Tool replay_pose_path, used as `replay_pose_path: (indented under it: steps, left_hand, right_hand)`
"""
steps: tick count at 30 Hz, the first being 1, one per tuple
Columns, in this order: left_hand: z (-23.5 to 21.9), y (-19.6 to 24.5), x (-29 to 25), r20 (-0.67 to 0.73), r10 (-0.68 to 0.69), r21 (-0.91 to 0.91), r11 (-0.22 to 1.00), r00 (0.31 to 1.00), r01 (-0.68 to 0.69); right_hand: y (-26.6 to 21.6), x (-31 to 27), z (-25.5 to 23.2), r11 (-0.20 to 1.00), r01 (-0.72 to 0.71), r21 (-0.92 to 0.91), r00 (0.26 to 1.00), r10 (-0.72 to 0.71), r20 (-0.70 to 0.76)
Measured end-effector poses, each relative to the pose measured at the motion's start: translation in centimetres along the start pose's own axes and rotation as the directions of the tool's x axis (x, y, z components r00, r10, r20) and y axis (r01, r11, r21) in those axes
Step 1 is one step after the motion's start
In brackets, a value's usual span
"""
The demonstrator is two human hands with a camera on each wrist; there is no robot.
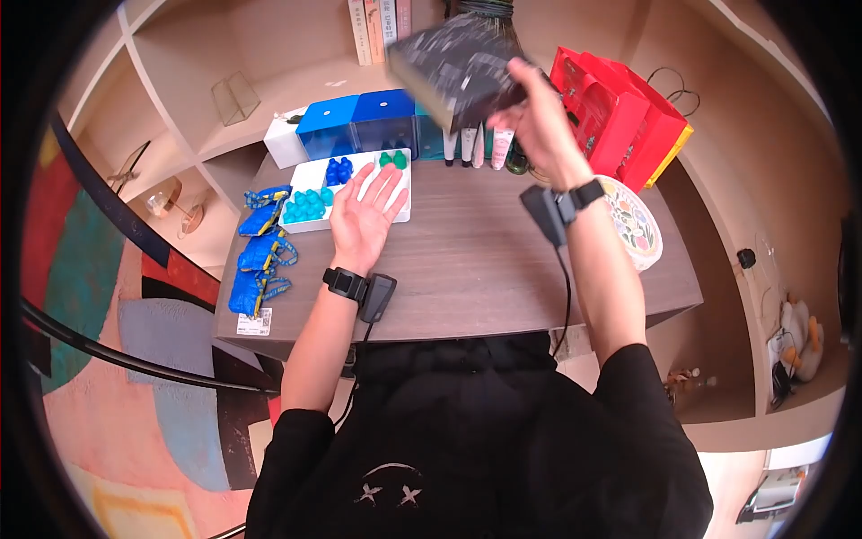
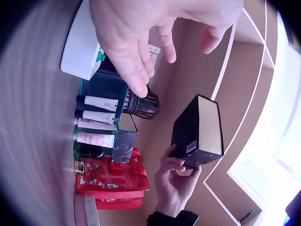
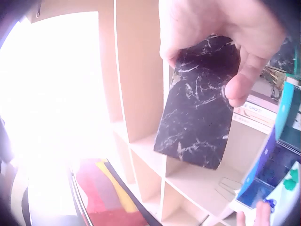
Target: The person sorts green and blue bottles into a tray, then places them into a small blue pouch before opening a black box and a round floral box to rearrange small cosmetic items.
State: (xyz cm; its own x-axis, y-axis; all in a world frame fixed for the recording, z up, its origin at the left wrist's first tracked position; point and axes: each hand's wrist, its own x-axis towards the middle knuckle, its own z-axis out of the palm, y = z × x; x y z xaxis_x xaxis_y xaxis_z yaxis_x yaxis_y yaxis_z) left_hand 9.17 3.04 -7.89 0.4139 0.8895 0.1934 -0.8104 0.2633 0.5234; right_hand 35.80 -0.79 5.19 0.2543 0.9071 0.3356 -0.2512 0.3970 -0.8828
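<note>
My right hand (image 1: 540, 126) grips a black marbled box (image 1: 453, 72) by one end, raised above the back of the table. White veins run over its dark cover, and its cream side (image 2: 209, 125) and a small label show in the left wrist view. My left hand (image 1: 366, 216) is held palm up with fingers extended, holding nothing. It overlaps the front of a white tray (image 1: 346, 223) in the head view. In that tray sit teal figures (image 1: 308, 205), blue figures (image 1: 338, 171) and green figures (image 1: 393, 159).
Small blue bags (image 1: 260, 251) line the table's left edge. Blue bins (image 1: 384, 121) and upright tubes (image 1: 500, 148) stand at the back. Red gift bags (image 1: 611, 117) and a round floral-patterned item (image 1: 636, 225) are at the right. Another marbled box (image 2: 125, 141) stands behind the tubes.
</note>
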Motion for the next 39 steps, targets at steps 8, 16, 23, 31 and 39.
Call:
replay_pose_path:
  steps: [8, 16, 23, 31, 39]
  left_hand:
    - [-1.1, -0.2, 0.2, 0.014, -0.077, 0.051, 0.996, 0.997, 0.077]
    - [-1.5, -0.4, 0.2, 0.032, -0.103, 0.067, 0.993, 0.994, 0.101]
    - [-1.6, -0.4, 0.3, 0.023, -0.105, 0.070, 0.992, 0.994, 0.103]
    - [-1.9, -0.4, 0.3, 0.033, -0.107, 0.061, 0.993, 0.994, 0.105]
    - [-1.5, -0.4, 0.1, 0.035, -0.117, 0.047, 0.992, 0.993, 0.115]
  right_hand:
    - [-0.8, 8.7, -5.2, 0.986, 0.066, -0.154, 0.910, -0.122, -0.395]
    - [1.6, 9.4, -8.7, 0.807, 0.002, -0.591, 0.845, -0.317, -0.431]
    - [1.9, 7.2, -6.0, 0.163, 0.073, -0.984, 0.832, -0.555, -0.030]
    - [2.5, 7.9, -6.7, 0.111, 0.093, -0.989, 0.893, -0.448, 0.034]
    - [-2.9, 3.4, -6.5, 0.182, 0.279, -0.943, 0.933, -0.285, 0.222]
